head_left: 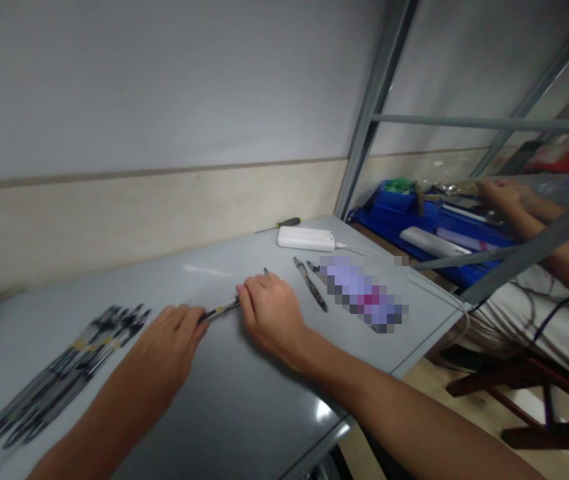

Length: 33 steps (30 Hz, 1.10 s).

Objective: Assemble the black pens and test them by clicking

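A dark pen (221, 311) with a yellowish band spans the gap between my hands above the grey table (244, 413). My left hand (177, 337) pinches its left end. My right hand (271, 313) is closed around the other end, and its fingers hide that part. A small dark tip (265, 271) pokes out past my right hand; what it belongs to is hidden. To the left, several similar pens (71, 370) with yellowish bands lie side by side, slightly blurred. One more pen (311, 284) rests just right of my right hand.
A pixelated purple flat object (359, 290) lies at the right. Behind it are a white power strip-like block (305, 239) with a cable and a screwdriver (289, 223). A metal post (371, 113) stands at the corner. Beyond it, another person's hands (504, 197) are above a blue surface (429, 230).
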Motion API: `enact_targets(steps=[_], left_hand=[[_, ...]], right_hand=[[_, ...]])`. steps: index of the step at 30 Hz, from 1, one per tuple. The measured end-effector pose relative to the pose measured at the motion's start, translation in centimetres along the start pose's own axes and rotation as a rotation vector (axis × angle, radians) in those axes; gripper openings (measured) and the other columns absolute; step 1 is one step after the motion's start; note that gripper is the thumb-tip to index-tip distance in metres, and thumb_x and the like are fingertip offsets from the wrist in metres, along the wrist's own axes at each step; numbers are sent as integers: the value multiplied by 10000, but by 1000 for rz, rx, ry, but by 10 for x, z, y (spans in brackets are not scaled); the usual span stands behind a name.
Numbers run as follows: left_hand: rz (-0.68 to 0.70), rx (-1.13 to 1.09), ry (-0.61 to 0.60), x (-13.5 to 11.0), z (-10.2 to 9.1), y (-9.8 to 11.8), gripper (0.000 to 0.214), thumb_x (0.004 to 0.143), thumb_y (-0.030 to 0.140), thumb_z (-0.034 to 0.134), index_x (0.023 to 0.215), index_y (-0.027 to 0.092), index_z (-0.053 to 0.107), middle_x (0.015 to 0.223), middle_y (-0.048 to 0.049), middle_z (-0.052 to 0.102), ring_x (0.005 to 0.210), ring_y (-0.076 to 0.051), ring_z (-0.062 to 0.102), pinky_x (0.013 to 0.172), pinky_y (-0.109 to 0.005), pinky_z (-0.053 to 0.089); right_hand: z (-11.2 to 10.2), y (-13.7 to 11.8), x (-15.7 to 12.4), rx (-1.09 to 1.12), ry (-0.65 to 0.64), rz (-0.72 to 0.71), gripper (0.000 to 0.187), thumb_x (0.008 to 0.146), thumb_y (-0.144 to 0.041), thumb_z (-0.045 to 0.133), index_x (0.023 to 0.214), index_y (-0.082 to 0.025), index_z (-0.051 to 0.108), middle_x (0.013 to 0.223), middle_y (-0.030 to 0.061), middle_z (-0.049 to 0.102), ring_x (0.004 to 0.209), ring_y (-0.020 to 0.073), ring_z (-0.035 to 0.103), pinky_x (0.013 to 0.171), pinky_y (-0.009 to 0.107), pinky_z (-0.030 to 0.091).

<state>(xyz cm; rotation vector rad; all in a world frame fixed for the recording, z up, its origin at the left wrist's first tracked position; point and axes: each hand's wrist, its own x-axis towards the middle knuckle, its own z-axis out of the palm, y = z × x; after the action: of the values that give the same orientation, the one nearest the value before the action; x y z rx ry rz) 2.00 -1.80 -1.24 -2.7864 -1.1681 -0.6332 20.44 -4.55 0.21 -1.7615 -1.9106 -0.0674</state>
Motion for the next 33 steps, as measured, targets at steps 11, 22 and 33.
enact_targets(steps=[11,22,33], left_hand=[[122,450,37,7,-20,11,154,796,135,412,843,160,556,802,-90,572,804,-263,511,682,-382,344],[-122,425,-51,14,-5,6,258,794,128,383,749,156,635,686,-132,644,697,-270,604,603,-336,374],[-161,-175,1,6,-2,3,183,819,316,448,880,181,555,685,-38,609,655,-183,570,611,-264,384]], right_hand=[[6,-24,-12,-168,-103,-233,326,910,-310,306,963,-143,581,874,107,638,811,220,557,727,353,369],[10,-32,3,-260,-246,-94,372,879,-329,361,885,-138,680,834,165,679,788,251,644,631,319,442],[8,-19,5,-408,-99,-223,391,943,-305,247,925,-166,613,834,130,680,819,236,634,687,328,421]])
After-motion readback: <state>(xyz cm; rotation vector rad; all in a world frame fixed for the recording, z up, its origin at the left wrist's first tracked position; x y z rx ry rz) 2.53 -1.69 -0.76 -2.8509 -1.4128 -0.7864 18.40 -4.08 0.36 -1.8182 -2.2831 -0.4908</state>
